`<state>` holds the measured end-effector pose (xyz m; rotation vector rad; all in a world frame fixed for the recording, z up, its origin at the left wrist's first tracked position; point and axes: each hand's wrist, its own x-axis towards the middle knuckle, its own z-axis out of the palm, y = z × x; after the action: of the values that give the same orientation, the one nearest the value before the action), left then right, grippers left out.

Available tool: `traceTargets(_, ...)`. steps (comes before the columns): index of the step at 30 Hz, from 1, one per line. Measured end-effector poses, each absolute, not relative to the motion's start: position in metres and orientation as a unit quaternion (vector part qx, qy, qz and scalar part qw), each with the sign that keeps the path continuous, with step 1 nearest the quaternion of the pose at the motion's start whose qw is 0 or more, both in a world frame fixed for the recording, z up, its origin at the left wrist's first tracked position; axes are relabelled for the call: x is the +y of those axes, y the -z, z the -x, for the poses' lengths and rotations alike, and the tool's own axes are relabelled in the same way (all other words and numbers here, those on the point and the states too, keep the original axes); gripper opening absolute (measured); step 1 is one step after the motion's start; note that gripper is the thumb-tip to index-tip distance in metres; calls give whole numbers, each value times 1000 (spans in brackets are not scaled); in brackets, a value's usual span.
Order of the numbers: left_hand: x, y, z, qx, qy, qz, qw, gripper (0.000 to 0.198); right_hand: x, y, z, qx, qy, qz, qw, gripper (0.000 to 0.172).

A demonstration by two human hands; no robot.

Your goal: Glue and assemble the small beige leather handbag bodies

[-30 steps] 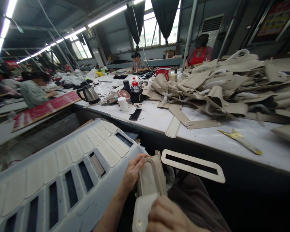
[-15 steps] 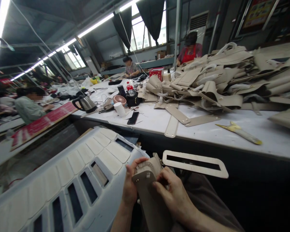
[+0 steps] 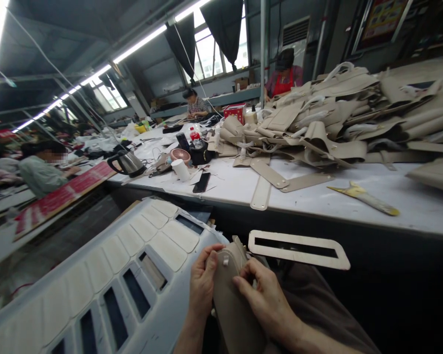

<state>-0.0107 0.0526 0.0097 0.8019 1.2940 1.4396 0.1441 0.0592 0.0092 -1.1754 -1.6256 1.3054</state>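
A taupe leather-like bag piece [image 3: 233, 300] with a rounded top end stands between my hands, low in the middle of the head view. My left hand [image 3: 203, 275] grips its top left edge, thumb on the near face and fingers behind. On the other side my right hand [image 3: 260, 292] pinches the right edge between thumb and fingers. A small pale tab shows near the piece's top. Folded layers of the same material stick up behind it. What lies under my right fingertips is hidden.
A light-blue board with cream panels [image 3: 114, 255] lies at left. Beyond my hands sits a cream slotted frame [image 3: 299, 250]. The white table [image 3: 229, 196] holds a bag-part pile [image 3: 317, 118], a yellow-handled tool [image 3: 365, 198], a phone [image 3: 202, 182] and a kettle [image 3: 127, 162]. Several people work farther back.
My left thumb has come over onto the piece's near face. The near panel now covers the gathered edge that showed at the top. My right hand keeps nearly the same place.
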Motion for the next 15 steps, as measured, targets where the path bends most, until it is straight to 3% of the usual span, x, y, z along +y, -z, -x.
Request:
traceTargets(10,55,-5,11,572,-589,-334,464,41,59,-4,-142,-618,-517,462,370,14)
traceTargets(15,56,-7,8,573,-594,-333,457,40,65,-2,-137,-618,-520,458,370,19)
